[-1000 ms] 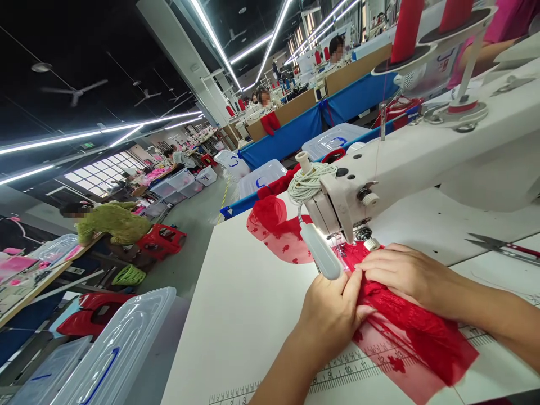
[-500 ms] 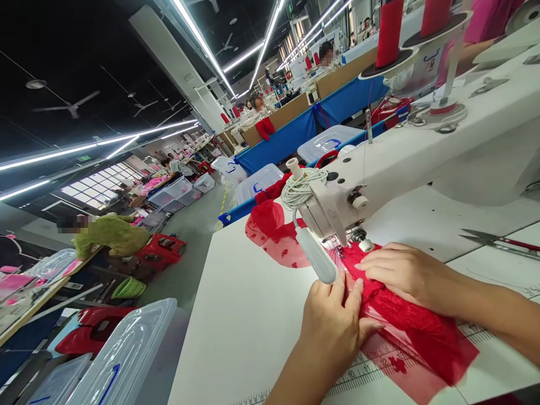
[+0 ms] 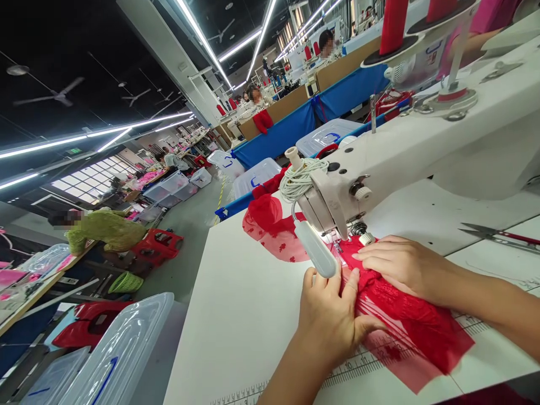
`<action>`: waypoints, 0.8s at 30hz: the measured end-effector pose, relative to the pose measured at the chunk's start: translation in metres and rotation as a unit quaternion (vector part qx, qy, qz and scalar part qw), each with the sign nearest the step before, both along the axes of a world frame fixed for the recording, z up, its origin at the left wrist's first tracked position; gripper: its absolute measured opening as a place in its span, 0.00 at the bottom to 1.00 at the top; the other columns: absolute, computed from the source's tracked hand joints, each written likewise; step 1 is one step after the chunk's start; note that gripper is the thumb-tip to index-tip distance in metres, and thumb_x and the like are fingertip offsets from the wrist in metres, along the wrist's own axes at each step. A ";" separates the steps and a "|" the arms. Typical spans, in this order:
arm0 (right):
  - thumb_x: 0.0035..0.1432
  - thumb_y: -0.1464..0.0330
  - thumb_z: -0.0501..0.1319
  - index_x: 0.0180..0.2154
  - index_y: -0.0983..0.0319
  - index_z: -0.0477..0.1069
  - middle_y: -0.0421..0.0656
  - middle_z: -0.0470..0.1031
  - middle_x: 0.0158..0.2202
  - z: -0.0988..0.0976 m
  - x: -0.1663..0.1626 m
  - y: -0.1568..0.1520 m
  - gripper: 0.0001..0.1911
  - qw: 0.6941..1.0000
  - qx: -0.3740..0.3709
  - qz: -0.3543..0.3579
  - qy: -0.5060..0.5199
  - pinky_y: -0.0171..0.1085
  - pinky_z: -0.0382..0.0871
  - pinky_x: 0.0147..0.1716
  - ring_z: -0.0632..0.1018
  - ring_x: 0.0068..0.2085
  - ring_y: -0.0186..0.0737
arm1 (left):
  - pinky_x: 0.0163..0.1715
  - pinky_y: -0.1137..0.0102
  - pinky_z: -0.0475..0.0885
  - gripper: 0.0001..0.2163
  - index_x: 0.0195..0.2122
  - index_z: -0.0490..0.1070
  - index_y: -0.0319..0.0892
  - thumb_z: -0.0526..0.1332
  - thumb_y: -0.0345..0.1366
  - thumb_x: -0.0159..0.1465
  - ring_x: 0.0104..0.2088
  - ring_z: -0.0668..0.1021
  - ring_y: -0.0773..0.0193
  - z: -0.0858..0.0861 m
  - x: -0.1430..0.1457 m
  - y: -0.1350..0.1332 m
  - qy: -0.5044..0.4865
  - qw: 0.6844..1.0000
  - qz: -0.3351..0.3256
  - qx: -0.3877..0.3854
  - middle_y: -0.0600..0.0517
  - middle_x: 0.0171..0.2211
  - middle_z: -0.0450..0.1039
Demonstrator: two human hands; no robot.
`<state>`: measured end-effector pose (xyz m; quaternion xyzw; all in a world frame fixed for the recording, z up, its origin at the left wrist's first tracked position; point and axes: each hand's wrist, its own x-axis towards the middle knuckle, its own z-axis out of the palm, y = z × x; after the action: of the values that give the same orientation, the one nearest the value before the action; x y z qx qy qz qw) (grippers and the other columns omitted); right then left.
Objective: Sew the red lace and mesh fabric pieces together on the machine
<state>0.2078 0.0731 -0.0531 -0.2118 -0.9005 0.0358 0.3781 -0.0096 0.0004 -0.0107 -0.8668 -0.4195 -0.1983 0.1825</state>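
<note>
Sheer red lace fabric [image 3: 426,332] runs under the needle area of a white sewing machine [image 3: 333,202], its near end lying over a ruler printed on the table. My left hand [image 3: 327,320] rests at the fabric's left edge, fingers stretched toward the presser foot [image 3: 338,247] and thumb spread apart on the cloth. Lying flat on the bunched part is my right hand [image 3: 400,267], its thumb hidden. A pale grey paddle-shaped piece [image 3: 316,250] hangs in front of the left fingertips. Beyond the needle, more sheer red cloth with small motifs [image 3: 274,230] spreads on the table.
Scissors [image 3: 498,235] lie at the right behind my right arm. Red thread cones [image 3: 393,25] stand above the machine. Lidded clear bins [image 3: 122,349] are left of the white table [image 3: 228,315]. A person in green [image 3: 105,228] works at the far left, others farther back.
The view has shifted slightly. The fabric's near end has slid a little toward the needle, and straight creases now show by my left thumb. Both hands stay on the cloth.
</note>
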 end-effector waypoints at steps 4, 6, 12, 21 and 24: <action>0.62 0.79 0.47 0.45 0.63 0.74 0.46 0.80 0.45 0.004 -0.001 0.002 0.19 1.000 -0.019 -0.002 -0.008 0.46 0.70 0.47 0.79 0.46 0.46 | 0.43 0.60 0.67 0.37 0.55 0.77 0.40 0.38 0.62 0.71 0.39 0.76 0.54 0.000 -0.002 0.002 0.013 1.000 0.006 -0.011 0.41 0.50 0.79; 0.63 0.78 0.48 0.43 0.63 0.75 0.47 0.80 0.44 0.006 -0.002 0.002 0.18 0.999 -0.031 -0.004 -0.015 0.47 0.71 0.46 0.79 0.43 0.46 | 0.43 0.59 0.68 0.36 0.55 0.76 0.40 0.40 0.62 0.71 0.40 0.76 0.53 0.000 -0.003 0.004 0.017 1.000 0.007 -0.013 0.41 0.51 0.79; 0.62 0.78 0.48 0.42 0.63 0.76 0.49 0.80 0.47 0.016 -0.003 0.007 0.18 0.998 -0.060 -0.009 -0.032 0.47 0.73 0.46 0.79 0.41 0.46 | 0.44 0.56 0.69 0.35 0.56 0.75 0.38 0.38 0.58 0.73 0.40 0.76 0.53 0.001 -0.006 0.008 0.011 1.000 0.001 -0.015 0.40 0.48 0.79; 0.73 0.68 0.50 0.51 0.63 0.74 0.50 0.79 0.50 0.014 0.001 0.012 0.16 0.997 -0.056 0.022 -0.052 0.46 0.74 0.44 0.79 0.44 0.48 | 0.27 0.65 0.67 0.27 0.33 0.73 0.38 0.43 0.50 0.75 0.26 0.70 0.61 0.005 -0.001 0.015 -0.027 0.993 -0.104 -0.053 0.49 0.27 0.70; 0.74 0.69 0.49 0.54 0.61 0.73 0.47 0.76 0.56 0.010 0.003 0.009 0.17 0.998 -0.023 0.024 -0.051 0.48 0.71 0.50 0.76 0.53 0.49 | 0.25 0.66 0.67 0.24 0.37 0.73 0.38 0.42 0.44 0.76 0.26 0.70 0.61 0.005 0.000 0.013 -0.033 0.994 -0.066 -0.075 0.49 0.27 0.70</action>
<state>0.2105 0.0824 -0.0436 -0.1999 -0.9224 0.0552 0.3257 -0.0091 0.0138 -0.0058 -0.8968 -0.3812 -0.2063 0.0892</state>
